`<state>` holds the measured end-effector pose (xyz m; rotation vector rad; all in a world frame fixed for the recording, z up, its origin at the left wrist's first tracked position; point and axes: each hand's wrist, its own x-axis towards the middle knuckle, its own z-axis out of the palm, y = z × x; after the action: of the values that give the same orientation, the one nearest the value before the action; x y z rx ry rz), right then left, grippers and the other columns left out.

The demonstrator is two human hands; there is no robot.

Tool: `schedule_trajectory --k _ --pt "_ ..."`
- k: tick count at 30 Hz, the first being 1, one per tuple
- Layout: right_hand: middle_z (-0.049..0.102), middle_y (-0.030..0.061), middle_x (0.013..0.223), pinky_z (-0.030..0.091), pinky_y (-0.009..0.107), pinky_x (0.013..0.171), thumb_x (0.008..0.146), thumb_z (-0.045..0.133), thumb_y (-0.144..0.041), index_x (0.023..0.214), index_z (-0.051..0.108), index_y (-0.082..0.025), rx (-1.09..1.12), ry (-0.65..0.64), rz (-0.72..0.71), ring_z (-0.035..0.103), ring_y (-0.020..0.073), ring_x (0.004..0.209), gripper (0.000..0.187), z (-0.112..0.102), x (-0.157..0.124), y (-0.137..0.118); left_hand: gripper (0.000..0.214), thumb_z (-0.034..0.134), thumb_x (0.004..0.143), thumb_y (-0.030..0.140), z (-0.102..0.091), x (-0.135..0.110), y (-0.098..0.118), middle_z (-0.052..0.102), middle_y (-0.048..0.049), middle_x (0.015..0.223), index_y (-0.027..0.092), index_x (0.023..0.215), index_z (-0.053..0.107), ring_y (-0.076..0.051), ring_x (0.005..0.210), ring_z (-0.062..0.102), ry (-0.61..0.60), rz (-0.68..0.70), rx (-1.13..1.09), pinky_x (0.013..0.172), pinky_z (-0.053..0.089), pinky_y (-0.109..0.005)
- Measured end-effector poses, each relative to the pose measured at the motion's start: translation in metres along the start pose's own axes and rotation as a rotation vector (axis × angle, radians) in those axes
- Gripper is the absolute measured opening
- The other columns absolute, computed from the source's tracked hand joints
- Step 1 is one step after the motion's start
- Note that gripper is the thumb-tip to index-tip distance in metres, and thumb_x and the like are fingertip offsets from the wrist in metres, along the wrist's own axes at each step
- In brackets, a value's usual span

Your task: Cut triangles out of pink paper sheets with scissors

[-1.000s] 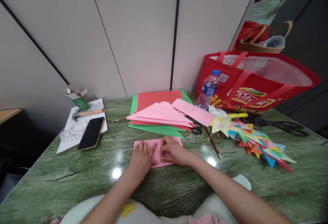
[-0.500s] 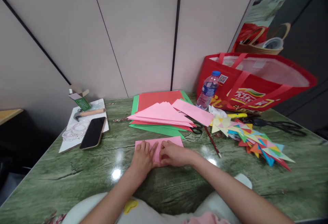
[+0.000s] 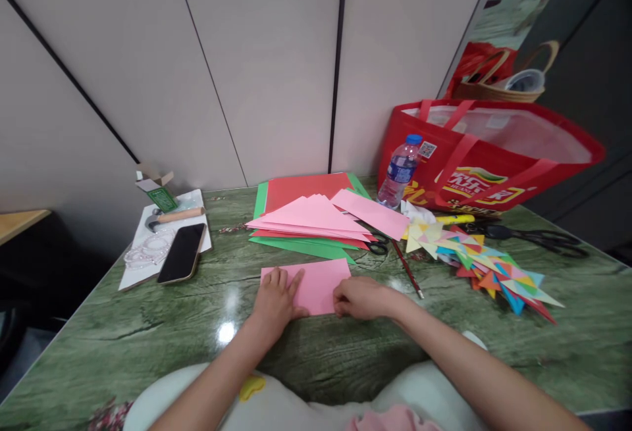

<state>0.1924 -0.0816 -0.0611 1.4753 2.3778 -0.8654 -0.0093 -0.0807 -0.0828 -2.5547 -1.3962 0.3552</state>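
- The left hand (image 3: 275,298) lies palm down, fingers spread a little apart, pressing the left half of a flat pink rectangular sheet of paper (image 3: 318,284) on the green wood-grained tabletop (image 3: 113,332).
- The right hand (image 3: 363,298) has its fingers curled in, fingertips at the sheet's lower right edge; whether they pinch the paper or only press it, I cannot tell.
- The two hands are apart, with the sheet's bare middle showing between them, just below the centre of the frame.
- One overlapping stack of pink paper triangles (image 3: 311,216) lies above the sheet; its layers are too close to count.
- One loose pink paper rectangle (image 3: 372,212) lies at the stack's right, with one pair of scissors with black handles (image 3: 379,248) partly hidden nearby.
- One dark red pencil with a pale end (image 3: 407,270) slants right of the scissors.
- Right of the frame: one clear plastic bottle with a blue cap (image 3: 397,174), one large red shopping bag (image 3: 494,184), one yellow tube-shaped object (image 3: 455,219), and one pile of folded multicoloured paper pieces (image 3: 486,263), overlapping too much to count.
- Left of the frame: one black-screened phone (image 3: 182,253), one wooden-handled hammer (image 3: 182,214) and one open green-and-white carton (image 3: 162,198).
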Motion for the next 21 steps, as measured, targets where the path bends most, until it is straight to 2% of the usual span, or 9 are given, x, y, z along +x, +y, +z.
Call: schedule_trajectory --k 6,10,13,16,18,21 --pt "0.076 0.0062 0.073 0.040 0.022 0.053 0.072 0.051 -0.017 0.082 0.075 -0.021 -0.021 -0.057 0.145 0.070 0.0198 0.074 0.027 -0.005 -0.016 0.018 0.078 0.058 0.072 0.060 0.000 0.000 0.001 0.058 -0.0186 0.112 0.020 0.137 0.041 -0.032 0.107 0.049 0.004 -0.027 -0.025 0.089 0.038 -0.042" --pt "0.076 0.0095 0.077 0.046 0.025 0.059 0.074 0.051 -0.017 0.083 0.075 -0.018 -0.075 -0.033 0.187 0.071 0.0231 0.078 0.026 -0.007 -0.021 0.015 0.078 0.061 0.072 0.058 -0.003 0.000 0.003 0.058 -0.0199 0.114 0.020 0.137 0.041 -0.032 0.108 0.050 -0.008 -0.054 -0.041 0.089 0.037 -0.043" --pt "0.073 0.0200 0.091 0.050 0.035 0.065 0.076 0.054 -0.020 0.087 0.074 -0.011 -0.157 0.026 0.209 0.069 0.0312 0.085 0.025 -0.009 -0.020 -0.001 0.081 0.061 0.071 0.059 -0.004 0.001 0.008 0.056 -0.0232 0.118 0.018 0.138 0.041 -0.036 0.108 0.050 -0.026 -0.093 -0.055 0.088 0.037 -0.046" --pt "0.071 0.0265 0.092 0.051 0.041 0.069 0.071 0.058 -0.011 0.091 0.073 -0.007 -0.227 0.070 0.214 0.068 0.0357 0.087 0.025 -0.009 -0.017 -0.026 0.080 0.059 0.072 0.059 -0.005 0.001 0.012 0.055 -0.0238 0.121 0.018 0.138 0.040 -0.038 0.109 0.049 -0.043 -0.122 -0.071 0.089 0.035 -0.047" --pt "0.067 0.0279 0.104 0.050 0.042 0.078 0.073 0.055 -0.007 0.102 0.069 -0.006 -0.252 0.123 0.149 0.065 0.0343 0.098 0.032 -0.007 -0.017 -0.045 0.079 0.057 0.074 0.059 -0.006 0.000 0.012 0.054 -0.0229 0.124 0.020 0.139 0.038 -0.038 0.112 0.048 -0.053 -0.130 -0.080 0.091 0.034 -0.047" --pt "0.044 0.0269 0.136 0.044 0.040 0.094 0.077 0.051 -0.009 0.128 0.050 -0.003 -0.272 0.132 -0.029 0.044 0.0319 0.126 0.051 0.003 -0.020 -0.064 0.074 0.054 0.078 0.056 -0.007 -0.004 0.012 0.049 -0.0234 0.131 0.022 0.141 0.033 -0.039 0.118 0.045 -0.069 -0.145 -0.089 0.094 0.031 -0.047"
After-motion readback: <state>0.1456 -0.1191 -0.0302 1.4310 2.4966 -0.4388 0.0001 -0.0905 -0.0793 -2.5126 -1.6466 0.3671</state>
